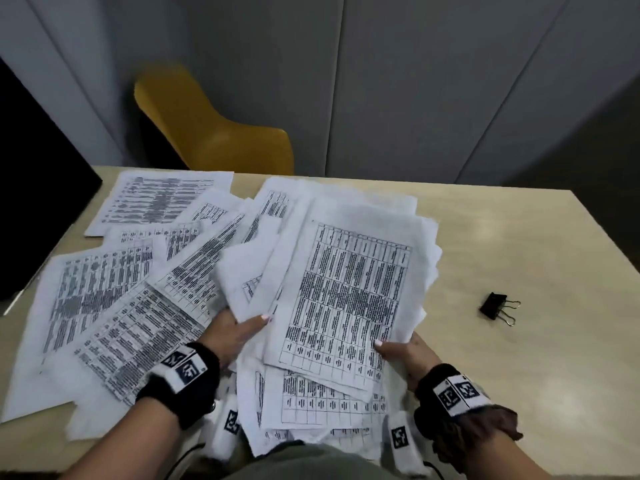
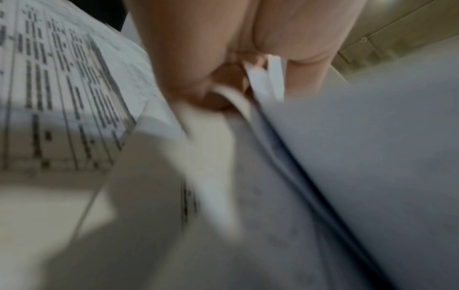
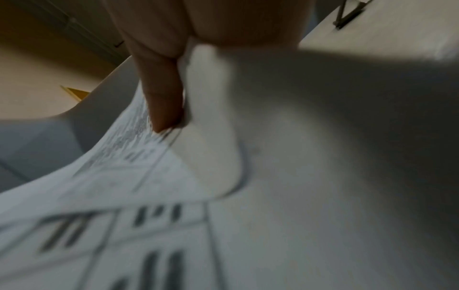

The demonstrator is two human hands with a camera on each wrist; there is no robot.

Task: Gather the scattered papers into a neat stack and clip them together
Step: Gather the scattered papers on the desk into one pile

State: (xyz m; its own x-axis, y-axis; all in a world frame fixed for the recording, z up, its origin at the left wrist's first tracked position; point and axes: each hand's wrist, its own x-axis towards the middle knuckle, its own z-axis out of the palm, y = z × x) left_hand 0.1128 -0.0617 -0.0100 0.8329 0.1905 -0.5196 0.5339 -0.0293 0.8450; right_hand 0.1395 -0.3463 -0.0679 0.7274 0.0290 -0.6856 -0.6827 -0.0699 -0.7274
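Step in hand: gathering, not yet squaring. Left hand (image 1: 239, 332) pinches the near edge of a loose bundle (image 1: 349, 289), thumb on top, fingers under the sheets. Right hand (image 1: 405, 355) clamps the bundle's near-right corner the same way; the right wrist view shows a thumb pressed onto printed paper.

Bundle is ragged, its edges fanned. More papers (image 1: 114, 282) lie overlapped on the table (image 1: 519, 393) from 9 to 11 o'clock of the bundle, some under it at 6 o'clock.

Binder clip (image 1: 497, 308) rests on the table at 3 o'clock, well apart from the sheets.

Judgement: sweep the 9–11 o'clock sheets in first, keep the grip loose enough to let the sheets slide, then tap the edges on the table before reaching for the clip. Risk: creased corners if squeezed hard.
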